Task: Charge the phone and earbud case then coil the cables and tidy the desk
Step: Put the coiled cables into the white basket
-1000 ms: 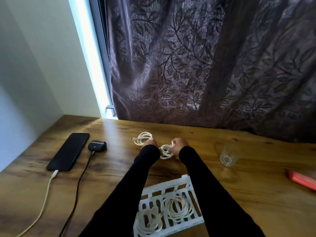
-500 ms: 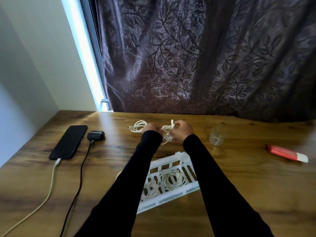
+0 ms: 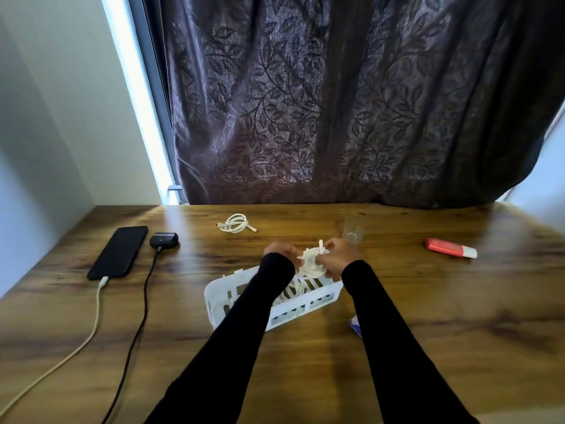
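My left hand [image 3: 280, 250] and my right hand [image 3: 339, 259] together hold a small white cable coil [image 3: 311, 262] just above the far edge of the white slotted basket [image 3: 218, 298]. More white cable lies inside the basket, partly hidden by my left sleeve. Another white coiled cable [image 3: 235, 223] lies on the desk farther back. At the left, the black phone [image 3: 119, 251] has a pale cable [image 3: 91, 325] plugged in. Beside it the dark earbud case [image 3: 164, 240] has a black cable [image 3: 143, 304] plugged in.
A small clear glass [image 3: 353, 231] stands just beyond my right hand. A red and white tube [image 3: 451, 248] lies at the right. A small blue and white item [image 3: 354, 327] peeks out beside my right sleeve. A dark curtain hangs behind the wooden desk [image 3: 428, 301].
Both hands have drawn the white coil back toward me, away from the other coil, to just over the basket. The camera view has tilted up and pulled back.
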